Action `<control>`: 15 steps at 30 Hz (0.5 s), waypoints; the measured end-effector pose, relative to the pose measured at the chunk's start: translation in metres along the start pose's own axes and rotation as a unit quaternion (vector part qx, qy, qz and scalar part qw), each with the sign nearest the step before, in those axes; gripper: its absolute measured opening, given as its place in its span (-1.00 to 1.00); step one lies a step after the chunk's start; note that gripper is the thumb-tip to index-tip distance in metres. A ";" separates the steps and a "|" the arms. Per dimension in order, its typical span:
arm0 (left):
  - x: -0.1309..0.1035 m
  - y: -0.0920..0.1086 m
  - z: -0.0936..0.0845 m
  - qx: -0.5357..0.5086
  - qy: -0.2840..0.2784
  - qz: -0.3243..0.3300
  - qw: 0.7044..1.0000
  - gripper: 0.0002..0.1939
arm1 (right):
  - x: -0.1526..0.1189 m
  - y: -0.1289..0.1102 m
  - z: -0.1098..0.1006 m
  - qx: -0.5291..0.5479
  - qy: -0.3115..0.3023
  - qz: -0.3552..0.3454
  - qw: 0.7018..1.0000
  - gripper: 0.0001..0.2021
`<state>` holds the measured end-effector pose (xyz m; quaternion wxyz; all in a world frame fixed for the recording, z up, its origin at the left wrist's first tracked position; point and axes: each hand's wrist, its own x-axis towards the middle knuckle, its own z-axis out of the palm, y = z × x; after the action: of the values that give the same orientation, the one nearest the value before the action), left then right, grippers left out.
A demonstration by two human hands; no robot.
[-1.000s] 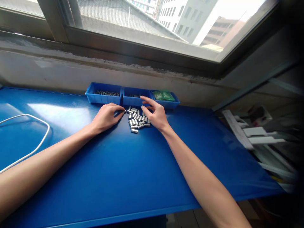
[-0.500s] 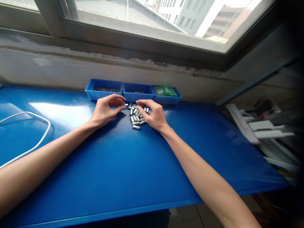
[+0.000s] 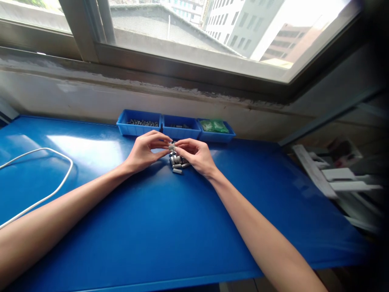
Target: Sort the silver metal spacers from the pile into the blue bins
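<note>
Between the fingertips of my left hand [image 3: 145, 153] is a small silver block-shaped part [image 3: 171, 148]. The fingers of my right hand [image 3: 199, 157] pinch at the right end of it, so both hands meet there. Whether the right fingers also have a second piece is too small to tell. Just below the fingertips lies a pile of similar silver-and-black parts [image 3: 176, 159] on the blue table [image 3: 170, 227]. My right hand covers some of the pile. One loose part [image 3: 177, 171] lies at its near edge.
Behind the hands stand three joined blue bins: a left bin [image 3: 138, 129] with small metal pieces, a middle bin [image 3: 182, 133] with a few parts, and a right bin [image 3: 217, 136] with green bags [image 3: 214, 125]. A white cable [image 3: 65, 174] curves at left. White objects [image 3: 343, 180] stand at right.
My left hand has brought its part rightwards to my right hand, whose fingers have come off the pile to meet it. The whole view has shifted slightly.
</note>
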<state>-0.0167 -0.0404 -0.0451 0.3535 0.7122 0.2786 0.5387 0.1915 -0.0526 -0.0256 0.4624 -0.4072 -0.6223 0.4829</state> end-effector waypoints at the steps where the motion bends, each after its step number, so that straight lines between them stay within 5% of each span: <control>1: 0.000 -0.001 0.000 0.010 -0.002 -0.003 1.000 -0.69 | 0.001 0.000 0.000 0.002 0.009 0.008 1.000 -0.65; 7: 0.005 -0.006 -0.006 0.191 -0.022 -0.046 0.980 -0.62 | 0.011 0.003 -0.007 0.011 0.107 0.041 0.993 -0.67; 15: 0.004 -0.014 -0.003 0.336 -0.141 0.049 0.930 -0.61 | 0.028 0.008 -0.016 0.083 0.180 -0.005 0.980 -0.64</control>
<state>-0.0183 -0.0280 -0.0535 0.1028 0.8707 0.3554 0.3241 0.2012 -0.0206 -0.0264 0.6010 -0.4447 -0.4890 0.4493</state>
